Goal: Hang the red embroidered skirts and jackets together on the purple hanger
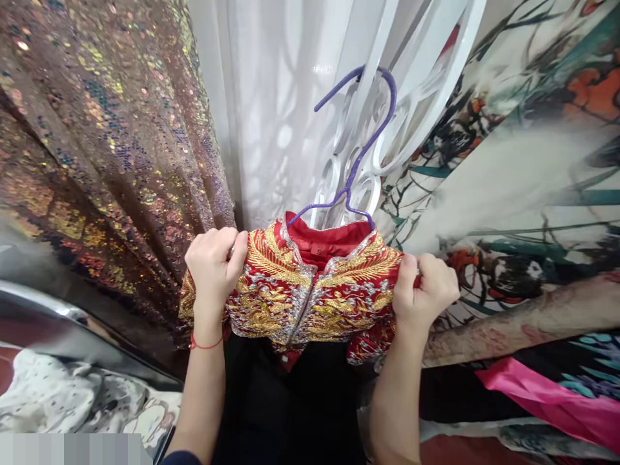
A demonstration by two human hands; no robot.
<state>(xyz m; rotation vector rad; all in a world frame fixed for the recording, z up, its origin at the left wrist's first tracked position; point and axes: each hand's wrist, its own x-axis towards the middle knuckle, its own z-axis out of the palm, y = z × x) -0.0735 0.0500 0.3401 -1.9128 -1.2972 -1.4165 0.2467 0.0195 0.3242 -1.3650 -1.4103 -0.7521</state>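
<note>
Forearms raised, left hand (213, 268) and right hand (425, 290) each clamped on red embroidered jacket (314, 290) shoulders.

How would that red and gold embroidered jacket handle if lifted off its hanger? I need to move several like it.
The jacket probably flops: it already bunches where the left hand and right hand grip its shoulders. Dense gold embroidery suggests it is heavyish for its size. It may slide off the thin purple hanger.
</note>
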